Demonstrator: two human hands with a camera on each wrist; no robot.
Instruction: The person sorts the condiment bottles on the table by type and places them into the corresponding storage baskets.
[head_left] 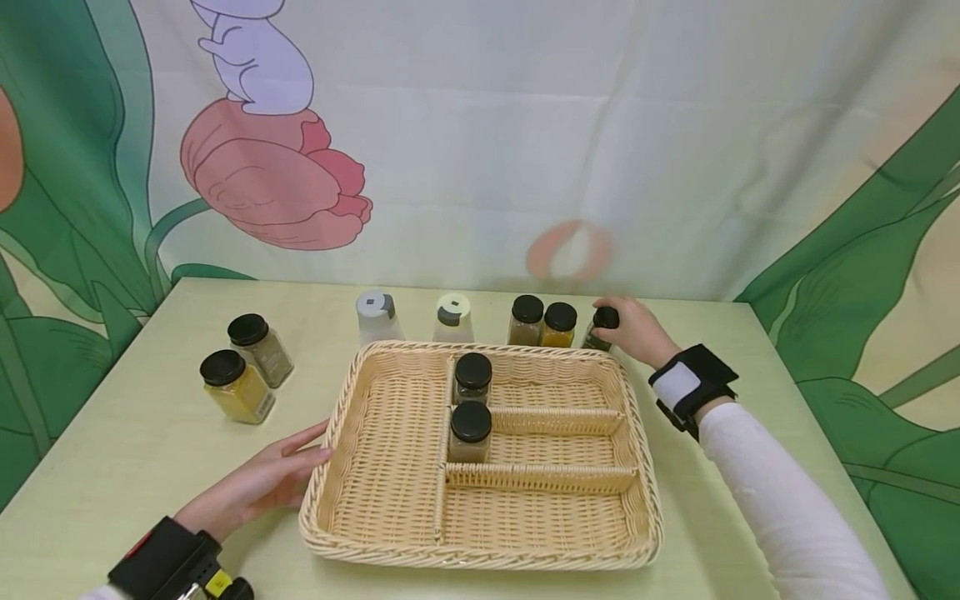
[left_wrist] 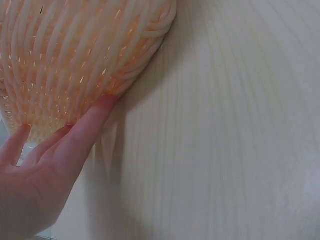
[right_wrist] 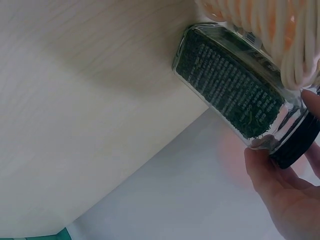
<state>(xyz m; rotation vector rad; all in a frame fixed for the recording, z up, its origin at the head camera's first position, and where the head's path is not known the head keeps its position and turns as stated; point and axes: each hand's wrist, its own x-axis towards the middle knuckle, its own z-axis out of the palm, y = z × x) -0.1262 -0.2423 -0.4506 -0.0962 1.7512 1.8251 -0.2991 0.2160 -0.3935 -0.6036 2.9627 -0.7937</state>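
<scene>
At the back right, my right hand (head_left: 636, 329) pinches a spice jar (right_wrist: 230, 82) around its neck and black lid (right_wrist: 297, 140). Dark green flakes fill the clear jar, which has white print and stands just behind the basket's far rim. My left hand (head_left: 255, 482) lies at the left side of the wicker basket (head_left: 382, 467), its extended fingers touching the outer wall. The basket has a wide left compartment and three smaller right ones. One black-lidded jar (head_left: 473, 379) sits in the far right compartment, another jar (head_left: 470, 446) in the middle one, both against the long divider.
Behind the basket stand a brownish jar (head_left: 523, 331), a yellow-orange jar (head_left: 558, 335) and two white bottles (head_left: 378, 321) with flip caps. To the left are a yellow jar (head_left: 246, 398) and a grey-brown jar (head_left: 268, 354). A printed curtain (head_left: 465, 183) hangs along the table's back edge.
</scene>
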